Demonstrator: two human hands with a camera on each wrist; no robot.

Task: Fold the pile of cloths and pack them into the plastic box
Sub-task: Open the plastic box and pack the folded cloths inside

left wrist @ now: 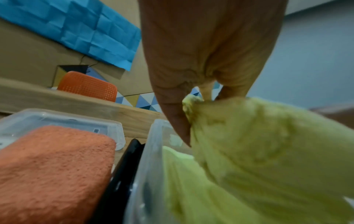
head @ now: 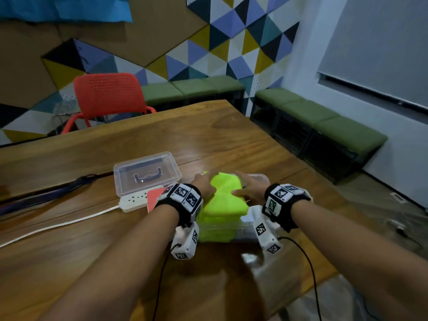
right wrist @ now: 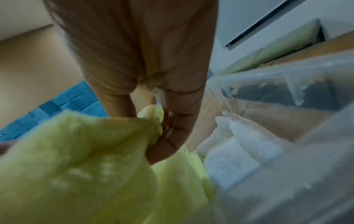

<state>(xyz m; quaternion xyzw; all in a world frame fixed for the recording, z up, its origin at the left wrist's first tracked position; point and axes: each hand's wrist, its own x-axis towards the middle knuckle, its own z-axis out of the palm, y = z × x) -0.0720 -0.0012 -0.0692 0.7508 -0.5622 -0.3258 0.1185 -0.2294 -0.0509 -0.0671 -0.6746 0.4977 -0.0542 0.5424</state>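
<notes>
A folded lime-green cloth sits on top of the clear plastic box in front of me, above more green cloth inside it. My left hand pinches the cloth's left edge. My right hand pinches its right edge. A white cloth lies in the box by its right wall. An orange folded cloth lies left of the box, beside the box wall.
The box's clear lid with a dark handle lies upside down to the left, behind a white power strip and its cable. A red chair stands at the wooden table's far side. Green benches line the walls.
</notes>
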